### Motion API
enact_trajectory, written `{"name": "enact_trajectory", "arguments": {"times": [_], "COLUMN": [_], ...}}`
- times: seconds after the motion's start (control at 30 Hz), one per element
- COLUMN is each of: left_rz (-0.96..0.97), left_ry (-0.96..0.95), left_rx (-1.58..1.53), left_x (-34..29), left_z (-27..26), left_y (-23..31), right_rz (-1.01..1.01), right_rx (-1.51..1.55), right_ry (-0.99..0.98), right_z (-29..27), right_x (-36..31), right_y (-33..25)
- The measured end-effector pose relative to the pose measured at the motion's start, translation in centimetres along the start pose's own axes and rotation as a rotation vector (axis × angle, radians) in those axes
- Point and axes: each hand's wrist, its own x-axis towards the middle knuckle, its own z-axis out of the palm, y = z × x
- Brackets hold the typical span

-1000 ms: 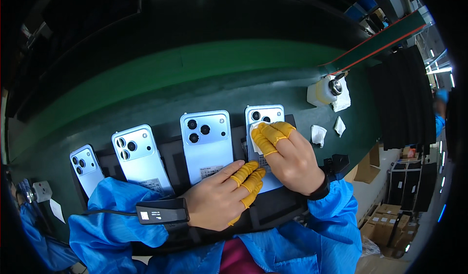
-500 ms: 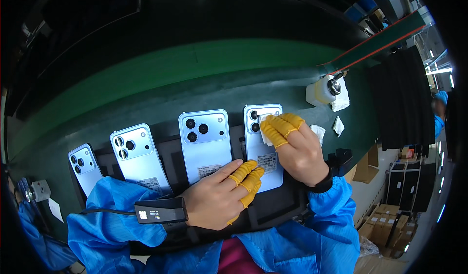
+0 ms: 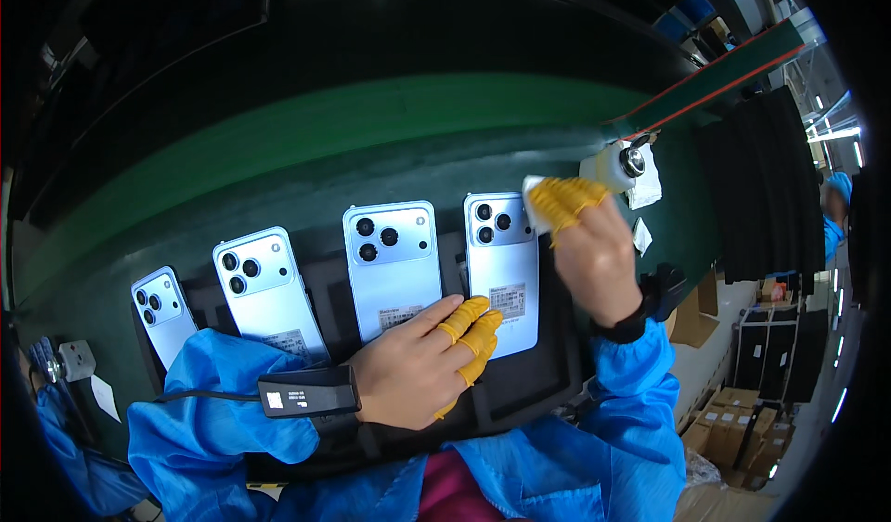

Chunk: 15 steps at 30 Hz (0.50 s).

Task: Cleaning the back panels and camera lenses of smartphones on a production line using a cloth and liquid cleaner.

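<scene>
Four light-blue smartphones lie back side up in a slanting row on a black tray (image 3: 548, 373). The rightmost smartphone (image 3: 510, 267) shows three camera lenses and a printed label. Along its lower left edge rest the fingers of my left hand (image 3: 418, 364), stretched out in yellow finger cots. My right hand (image 3: 589, 244), blurred by motion, pinches a white wiping cloth (image 3: 533, 205) just off that phone's upper right corner. Left of it lie another smartphone (image 3: 394, 276), a third smartphone (image 3: 264, 290) and the leftmost smartphone (image 3: 165, 313); my left arm partly covers these three.
A whitish dispenser bottle (image 3: 613, 165) with a metal top stands beyond my right hand, beside folded white cloths (image 3: 647, 183). Another small cloth piece (image 3: 642, 236) lies nearby. The bench (image 3: 306, 188) is dark green. Cardboard boxes (image 3: 733, 425) stand at the lower right.
My right hand has lifted off the rightmost phone's camera area and moved up and right with the cloth, uncovering the lenses. My left hand stays at the phone's edge.
</scene>
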Motion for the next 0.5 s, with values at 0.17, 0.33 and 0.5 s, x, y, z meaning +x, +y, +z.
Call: {"name": "enact_trajectory", "arguments": {"times": [0.17,0.33,0.5], "left_rz": [-0.037,-0.076,-0.064], "left_ry": [-0.045,-0.135,-0.137], "left_rx": [0.026,0.083,0.073], "left_x": [-0.9,-4.4,-5.9], "left_z": [-3.4,-6.2,-4.7], "left_y": [-0.3,-0.2,-0.6], "right_rz": [0.097,-0.207,-0.353], "right_rx": [-0.099,0.208,0.361], "right_ry": [0.088,-0.004,-0.058], "right_z": [-1.7,-0.5,3.2], "right_x": [1.7,4.0,6.7], "right_y": [0.5,-3.7,-7.2]}}
